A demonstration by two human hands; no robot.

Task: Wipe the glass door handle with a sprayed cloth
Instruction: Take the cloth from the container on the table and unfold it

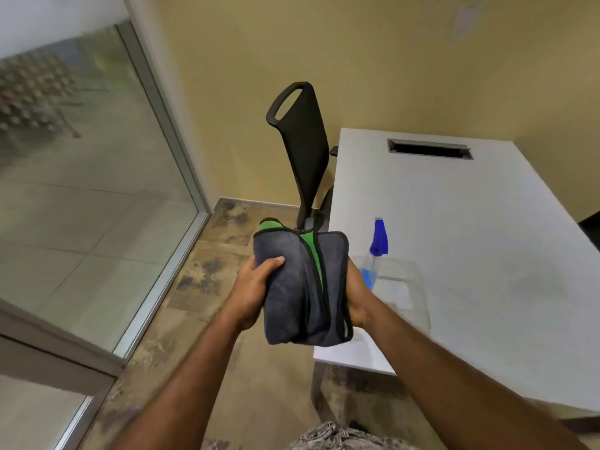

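Both my hands hold a folded grey cloth (292, 297) with black edging and a green inner side, in mid-air in front of me. My left hand (256, 287) grips its left side, thumb on top. My right hand (357, 293) grips its right side and is mostly hidden behind the cloth. A clear spray bottle (373, 261) with a blue head and blue liquid stands on the white table just right of my right hand. The glass wall (81, 190) with its metal frame is at the left; no door handle is in view.
A white table (487, 238) with a cable slot (430, 149) fills the right side. A black chair (302, 141) stands against the table's far left edge. A yellow wall is behind. Brown mottled floor (201, 287) runs between glass wall and table.
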